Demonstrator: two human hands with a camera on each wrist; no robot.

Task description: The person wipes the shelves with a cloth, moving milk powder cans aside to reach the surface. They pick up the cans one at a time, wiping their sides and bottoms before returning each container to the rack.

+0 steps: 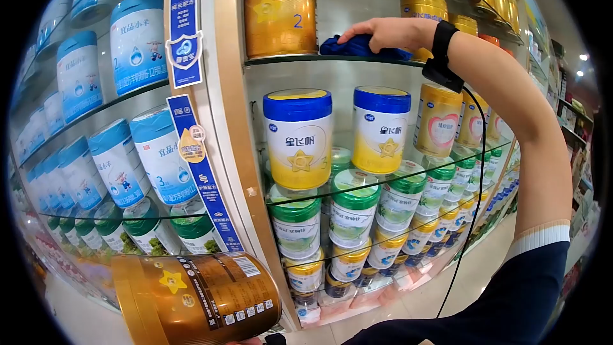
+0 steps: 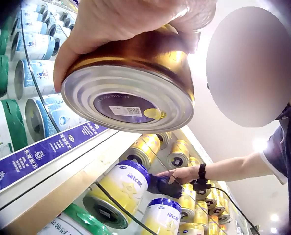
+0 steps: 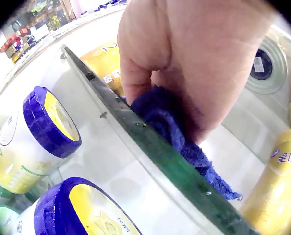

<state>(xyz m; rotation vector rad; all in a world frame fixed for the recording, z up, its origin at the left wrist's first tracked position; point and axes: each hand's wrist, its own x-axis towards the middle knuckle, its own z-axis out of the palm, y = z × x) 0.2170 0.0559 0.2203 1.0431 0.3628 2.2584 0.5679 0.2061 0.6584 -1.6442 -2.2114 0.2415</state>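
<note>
1. Cloth (image 1: 357, 46), blue: I see my right hand (image 1: 386, 32) pressing it flat-fingered on the upper glass shelf (image 1: 281, 59), beside a standing gold tin (image 1: 280, 7).
2. Gold can (image 1: 195, 299): my left hand (image 2: 131, 24) grips it, off the shelf.
3. Status: wiping apparently underway; can not yet returned.

"2" on gold tin (image 1: 281, 9), "3" on blue-lidded tin (image 1: 163, 156)

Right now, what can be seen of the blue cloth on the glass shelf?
The blue cloth is dark blue, soft and nubbly like terry or microfibre, bunched rather than spread flat. It lies on the upper glass shelf at its front edge, just right of a tall gold can. The right hand presses down on it, covering most of it; a frayed corner pokes out.
</note>
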